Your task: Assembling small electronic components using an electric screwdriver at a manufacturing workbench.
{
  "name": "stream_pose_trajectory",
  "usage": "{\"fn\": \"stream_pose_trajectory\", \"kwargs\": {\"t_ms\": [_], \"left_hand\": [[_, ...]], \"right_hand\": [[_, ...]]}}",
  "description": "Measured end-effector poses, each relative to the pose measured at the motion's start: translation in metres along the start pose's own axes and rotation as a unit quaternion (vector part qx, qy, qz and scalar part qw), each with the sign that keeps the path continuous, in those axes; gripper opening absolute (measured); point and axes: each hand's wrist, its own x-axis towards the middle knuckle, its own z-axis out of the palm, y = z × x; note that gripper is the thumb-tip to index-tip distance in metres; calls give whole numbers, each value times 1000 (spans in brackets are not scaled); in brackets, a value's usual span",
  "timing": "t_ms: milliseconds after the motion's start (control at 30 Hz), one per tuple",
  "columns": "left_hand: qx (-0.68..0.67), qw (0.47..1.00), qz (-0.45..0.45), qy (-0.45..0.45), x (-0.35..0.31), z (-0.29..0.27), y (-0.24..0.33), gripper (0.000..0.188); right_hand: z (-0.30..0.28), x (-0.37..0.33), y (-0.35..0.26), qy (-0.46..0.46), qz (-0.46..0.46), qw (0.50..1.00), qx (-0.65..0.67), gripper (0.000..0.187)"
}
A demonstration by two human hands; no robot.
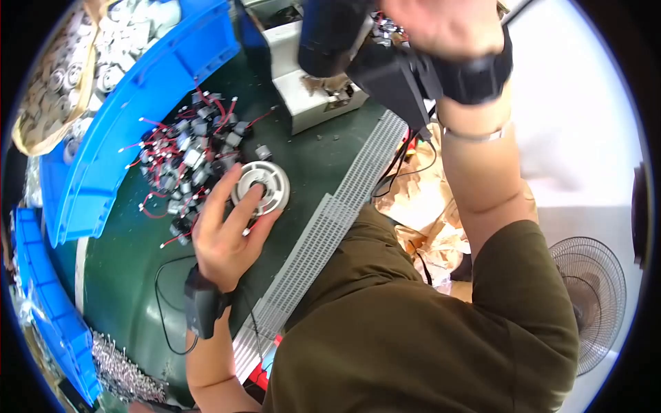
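My left hand (pixel 224 237) grips a white round plastic part (pixel 274 180) with openings around its middle. One fingertip presses at its dark centre, and the thumb lies along its lower edge. A heap of small grey motors (pixel 196 155) with red and white wires lies just beyond that hand; one loose motor (pixel 263 153) sits beside the white part. My right hand (pixel 447 24) is raised at the top edge, beside a dark cylindrical object (pixel 332 38). Its fingers are cut off by the picture's edge, so what they hold is hidden. Both wrists wear black strapped devices.
A blue bin (pixel 148 89) and a bag of white plastic parts (pixel 51 89) stand at the far left. A grey metal fixture (pixel 310 103) is ahead. Perforated metal strip (pixel 323 230) edges the green table. Brown paper (pixel 437 227) and a fan (pixel 591 296) are at right.
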Motion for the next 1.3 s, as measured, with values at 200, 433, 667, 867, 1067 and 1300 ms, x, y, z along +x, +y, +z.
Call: {"fn": "stream_pose_trajectory", "kwargs": {"t_ms": [200,433,667,867,1067,1300], "left_hand": [[14,1000,-3,-23,-5,0,-4,37],[15,999,-20,-37,-6,0,-2,40],[16,999,-9,-30,-8,1,-4,41],[24,999,1,-32,-7,1,-4,41],[20,1000,0,-23,-8,1,-5,40],[17,1000,1,-8,-3,3,-1,38]], "right_hand": [[-30,-31,24,108,-21,993,-47,11],[-43,-32,32,110,-49,992,-42,11],[-43,-34,37,119,-31,991,-51,12],[-35,-42,33,129,-55,986,-89,15],[-33,-51,26,69,-16,994,-86,25],[-2,-57,34,116,-11,993,14,31]]}}
